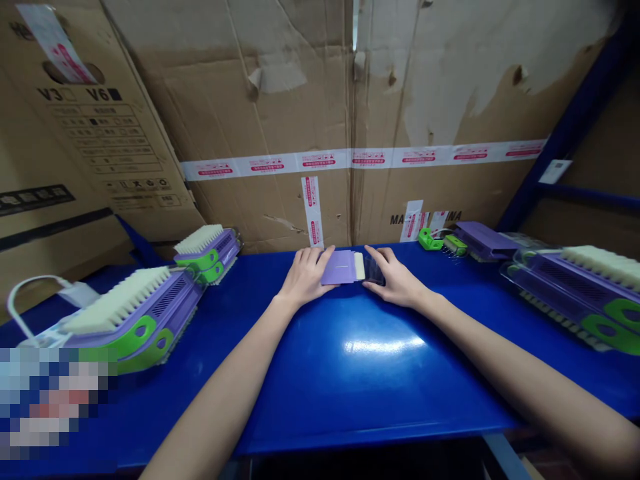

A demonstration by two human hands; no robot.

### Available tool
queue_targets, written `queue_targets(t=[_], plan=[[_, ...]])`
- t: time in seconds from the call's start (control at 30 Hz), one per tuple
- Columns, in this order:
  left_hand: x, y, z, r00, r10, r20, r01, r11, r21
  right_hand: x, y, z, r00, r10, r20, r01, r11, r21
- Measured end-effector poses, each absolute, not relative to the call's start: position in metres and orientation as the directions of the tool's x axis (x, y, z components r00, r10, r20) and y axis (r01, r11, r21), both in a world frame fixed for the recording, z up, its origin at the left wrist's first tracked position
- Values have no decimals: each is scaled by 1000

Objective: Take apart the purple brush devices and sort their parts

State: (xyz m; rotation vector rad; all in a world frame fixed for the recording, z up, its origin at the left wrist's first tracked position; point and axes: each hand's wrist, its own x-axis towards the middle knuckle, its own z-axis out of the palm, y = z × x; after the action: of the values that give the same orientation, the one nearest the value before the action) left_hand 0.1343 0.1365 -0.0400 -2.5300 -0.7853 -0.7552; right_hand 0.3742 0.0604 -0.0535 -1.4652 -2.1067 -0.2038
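Over the middle of the blue surface, my left hand grips a flat purple plastic piece by its left end. A cream-coloured block shows at the right end of that piece. My right hand has its thumb and fingers around a dark, see-through plastic piece, which lies close against the cream block. I cannot tell whether the two pieces are joined. The far side of both pieces is partly hidden by my fingers.
Purple-and-green scrubbers with cream pads stand at left and right. A purple casing and a green clip lie at the back right. Cardboard walls the rear; a blue post rises at right.
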Motion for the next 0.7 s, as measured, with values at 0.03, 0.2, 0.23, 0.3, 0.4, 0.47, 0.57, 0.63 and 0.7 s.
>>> queue_targets(t=[0.03, 0.2, 0.23, 0.3, 0.4, 0.47, 0.57, 0.63, 0.7], plan=[[133, 137, -41, 692, 408, 596, 616, -763, -194, 376, 61, -55, -225, 830, 510, 903, 374, -211], [133, 139, -44, 667, 422, 614, 642, -743, -186, 376, 62, -59, -203, 872, 446, 920, 326, -219], [134, 139, -44, 662, 427, 617, 647, -740, -182, 375, 62, -59, -210, 873, 440, 925, 323, -199], [136, 138, -45, 652, 436, 620, 657, -733, -177, 374, 62, -58, -218, 872, 437, 936, 314, -159], [137, 137, -45, 642, 449, 621, 680, -708, -191, 375, 63, -58, -204, 874, 441, 946, 292, -142], [138, 136, -45, 632, 458, 625, 698, -686, -204, 376, 63, -58, -185, 882, 434, 950, 274, -151], [140, 135, -45, 618, 463, 635, 714, -669, -207, 378, 62, -57, -146, 906, 398, 950, 240, -199], [140, 135, -46, 613, 465, 639, 719, -664, -207, 380, 61, -55, -114, 923, 369, 948, 211, -237], [141, 135, -46, 608, 470, 640, 725, -657, -207, 382, 61, -53, -98, 924, 369, 949, 198, -244]])
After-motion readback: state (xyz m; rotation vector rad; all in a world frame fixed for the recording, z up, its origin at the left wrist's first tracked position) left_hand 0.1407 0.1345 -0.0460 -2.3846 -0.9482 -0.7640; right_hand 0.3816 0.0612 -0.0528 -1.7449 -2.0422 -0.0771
